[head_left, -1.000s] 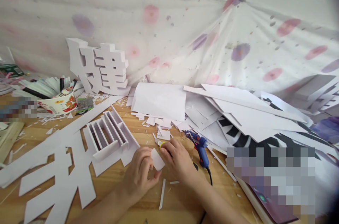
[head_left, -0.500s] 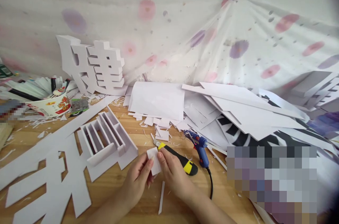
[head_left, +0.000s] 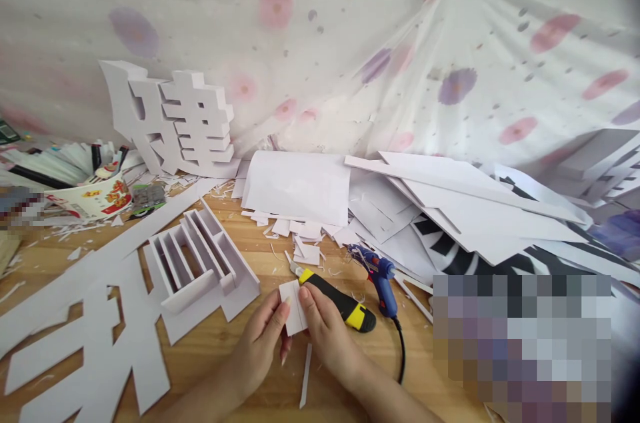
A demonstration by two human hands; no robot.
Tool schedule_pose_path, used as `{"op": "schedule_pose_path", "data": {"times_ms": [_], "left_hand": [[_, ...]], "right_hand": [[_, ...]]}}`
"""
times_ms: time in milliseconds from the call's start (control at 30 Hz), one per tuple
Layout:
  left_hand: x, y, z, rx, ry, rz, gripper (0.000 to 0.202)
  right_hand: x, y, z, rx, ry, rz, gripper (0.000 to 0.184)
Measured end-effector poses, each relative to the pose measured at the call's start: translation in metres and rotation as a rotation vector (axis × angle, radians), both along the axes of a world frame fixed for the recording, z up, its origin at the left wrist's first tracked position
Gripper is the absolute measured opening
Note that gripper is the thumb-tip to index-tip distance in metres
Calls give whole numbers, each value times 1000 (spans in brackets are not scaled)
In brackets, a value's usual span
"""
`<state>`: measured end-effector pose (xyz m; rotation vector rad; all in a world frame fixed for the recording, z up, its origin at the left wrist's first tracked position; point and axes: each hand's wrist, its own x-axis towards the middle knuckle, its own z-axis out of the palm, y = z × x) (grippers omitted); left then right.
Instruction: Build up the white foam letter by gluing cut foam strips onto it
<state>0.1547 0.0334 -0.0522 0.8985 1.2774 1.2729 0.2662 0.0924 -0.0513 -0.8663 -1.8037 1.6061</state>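
Between my two hands is a small white foam board piece [head_left: 294, 308] with a line across its face. My left hand [head_left: 267, 326] pinches its left side, thumb on top; my right hand [head_left: 325, 323] grips the right edge. Just behind my right hand lies a black and yellow utility knife [head_left: 340, 300], its blade end pointing up and left. A blue glue gun [head_left: 377, 276] stands to the right of the knife, its black cord running toward me. A thin white strip [head_left: 305, 376] lies on the wooden table below my hands.
At left, a partly walled foam board character [head_left: 200, 263] sits beside a flat cut-out sheet [head_left: 95, 336]. A finished white character [head_left: 173, 120] leans at the back. White boards [head_left: 465, 210] are piled at right. A paper bowl [head_left: 93, 200] and scraps [head_left: 305, 236] lie about.
The small foam board piece has turned so more of its face and its line show. Both hands still hold it in nearly the same spot. The view has shifted slightly.
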Motion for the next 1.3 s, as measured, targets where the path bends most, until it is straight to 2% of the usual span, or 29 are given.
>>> {"op": "schedule_pose_path", "data": {"times_ms": [100, 167, 267, 333, 433, 500, 600, 667, 767, 900, 1067, 1200, 1300], "left_hand": [[0, 3, -2, -8, 49, 30, 39], [0, 7, -6, -46, 91, 73, 39], [-1, 12, -13, -122, 128, 77, 38], [-2, 12, -17, -158, 156, 49, 37], [-3, 5, -21, -148, 310, 36, 40], [-5, -2, -23, -48, 548, 76, 35], [-11, -11, -22, 228, 981, 165, 22], [-13, -14, -18, 407, 1168, 108, 12], [-15, -14, -10, 512, 1264, -73, 10], [-18, -7, -9, 469, 1278, -206, 28], [-28, 1, -24, 516, 1366, -141, 48], [-22, -5, -31, 477, 1525, -122, 42], [-15, -10, -31, 444, 1610, -97, 38]], "right_hand": [[5, 10, 7, 147, -136, 39, 35], [12, 19, 11, 380, -313, -11, 33], [23, 32, 10, 723, -565, -104, 16], [29, 36, 4, 832, -681, -105, 29], [32, 35, -6, 876, -787, -114, 44], [30, 34, -11, 913, -824, -133, 43], [28, 33, -13, 1007, -822, -164, 38], [28, 33, -11, 1057, -779, -182, 37], [29, 34, -7, 1060, -699, -194, 38], [29, 36, 1, 970, -657, -201, 35], [32, 32, 15, 827, -630, -156, 36], [35, 27, 27, 707, -677, 60, 41], [36, 26, 32, 665, -787, 151, 44]]}}
